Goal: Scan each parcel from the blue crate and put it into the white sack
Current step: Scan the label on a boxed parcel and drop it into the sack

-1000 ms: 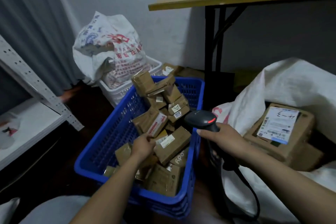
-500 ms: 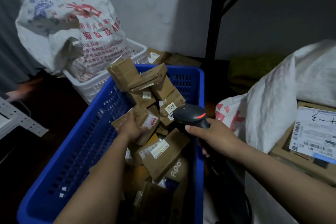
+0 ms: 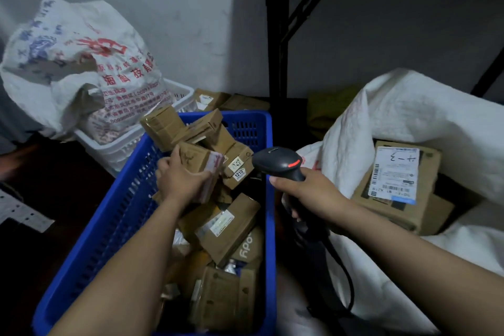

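Nearest the camera, the blue crate [image 3: 268,226] is holding a loose heap of brown parcels. Over its middle, the left hand [image 3: 178,181] is gripping one small parcel [image 3: 203,165], with the fingers curled round its edge. This parcel is sitting high on the heap, inside the crate. Just right of the crate rim, the right hand [image 3: 311,195] is clasping the handle of the scanner [image 3: 278,162], fingers wrapped fully round it and the head angled over the crate. Further right, the white sack [image 3: 409,109] is lying open with a large labelled box [image 3: 401,191] inside.

Risk: the gripped parcel is leaning against neighbouring boxes, so lifting it is likely to topple them. A label facing away from the scanner would cause a failed read.

Count: two hands, one scanner, one crate, one white sack, one box visible inside it. The parcels in the crate are numbering over a dozen. They are overlapping, so the exact figure cannot be told. Beyond the crate, one white basket [image 3: 128,145] is carrying one printed sack [image 3: 76,63].
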